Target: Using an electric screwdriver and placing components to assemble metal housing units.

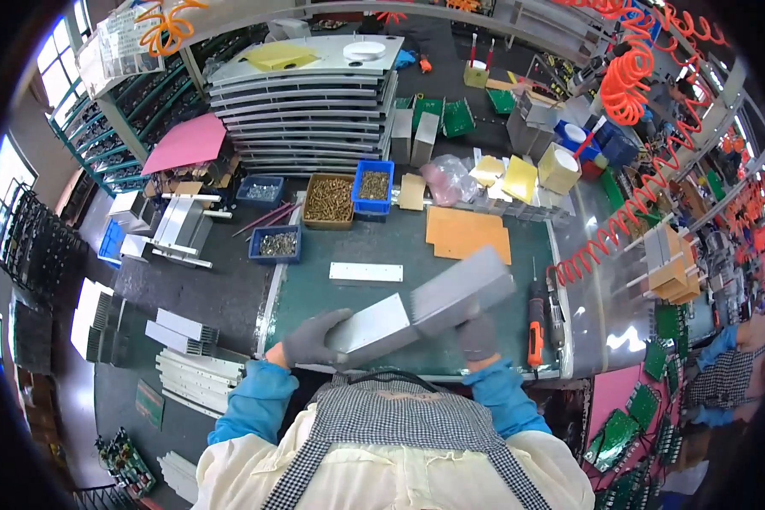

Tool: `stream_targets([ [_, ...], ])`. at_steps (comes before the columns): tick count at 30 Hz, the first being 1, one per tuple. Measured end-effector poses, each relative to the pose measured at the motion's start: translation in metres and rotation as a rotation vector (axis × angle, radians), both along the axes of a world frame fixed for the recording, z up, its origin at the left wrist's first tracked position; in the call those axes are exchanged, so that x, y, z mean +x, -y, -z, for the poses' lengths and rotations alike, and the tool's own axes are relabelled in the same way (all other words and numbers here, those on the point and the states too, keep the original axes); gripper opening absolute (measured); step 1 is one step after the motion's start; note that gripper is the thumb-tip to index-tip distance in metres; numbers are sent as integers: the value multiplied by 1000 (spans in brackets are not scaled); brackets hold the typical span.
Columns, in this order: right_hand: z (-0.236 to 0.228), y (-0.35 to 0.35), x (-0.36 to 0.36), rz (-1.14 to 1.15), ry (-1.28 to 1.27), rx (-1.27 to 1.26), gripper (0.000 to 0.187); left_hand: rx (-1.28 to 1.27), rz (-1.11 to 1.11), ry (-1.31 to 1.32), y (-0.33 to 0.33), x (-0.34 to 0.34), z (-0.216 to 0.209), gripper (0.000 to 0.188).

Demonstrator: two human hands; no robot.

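In a grey glove, my left hand [314, 338] grips the left end of a silver metal housing [372, 327], its plain flat face turned up. My right hand [476, 336], gloved too, is closed on the near side of a grey finned heat sink [461, 291], which is tilted up to the right and slightly blurred. The heat sink's left end meets or overlaps the housing's right end; I cannot tell if they are joined. Just beyond them a white flat plate with small holes [365, 272] lies on the green mat [310, 293].
Blue bins [274, 244] and a box of brass-coloured screws [329, 201] stand beyond the mat. Orange cardboard sheets [468, 235] lie at its far right. An orange power screwdriver [535, 327] rests at the right edge, near a coiled red hose [599, 246]. Metal strips [194, 382] lie left.
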State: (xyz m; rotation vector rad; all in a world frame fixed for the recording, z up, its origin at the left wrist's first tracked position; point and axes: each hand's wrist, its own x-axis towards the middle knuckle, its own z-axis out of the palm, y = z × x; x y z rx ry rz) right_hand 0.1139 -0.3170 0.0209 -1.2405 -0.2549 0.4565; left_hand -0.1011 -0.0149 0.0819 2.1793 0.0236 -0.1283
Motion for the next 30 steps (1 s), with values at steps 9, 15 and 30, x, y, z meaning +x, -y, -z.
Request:
stream_targets([
  [9,-102,56,27,-424,1245,-1060,96,520,185,-43,-21,28,28,93],
  [15,-9,53,20,-678,1317,-1227,97,809,111,-67,-2,6,46,93],
  [30,-1,34,48,-697,1141,-1281,102,642,-294,-188,3,30,80,98],
])
